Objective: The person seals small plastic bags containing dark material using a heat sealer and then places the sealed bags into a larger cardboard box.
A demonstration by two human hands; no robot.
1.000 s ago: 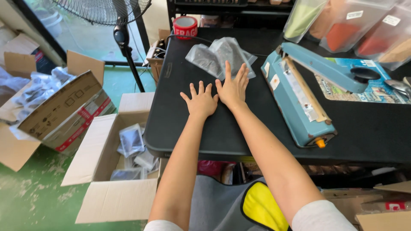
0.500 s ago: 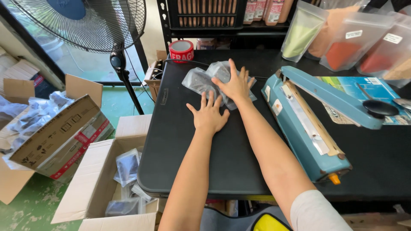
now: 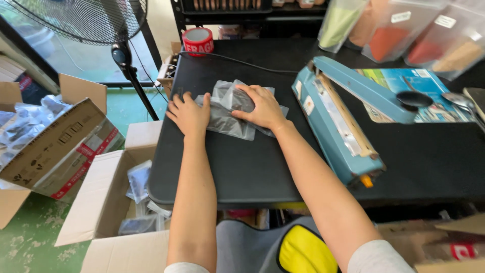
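Observation:
A small pile of clear plastic pouches with dark contents (image 3: 228, 120) lies on the black table (image 3: 252, 172). My left hand (image 3: 189, 114) rests flat at the pile's left edge, fingers over the lowest pouch. My right hand (image 3: 260, 106) lies palm down on top of the pile, fingers spread toward the left. Neither hand has lifted a pouch. A blue heat sealer (image 3: 339, 124) with its arm raised stands just right of my right forearm.
A roll of red tape (image 3: 198, 40) sits at the table's far left corner, with a black cord running past it. Large bags of coloured goods (image 3: 399, 33) line the back right. Open cardboard boxes with pouches (image 3: 132, 192) and a standing fan (image 3: 81, 20) are on the left.
Both hands have slid forward across the table onto the pile of pouches. The right hand now covers the top pouch and the left touches the pile's edge.

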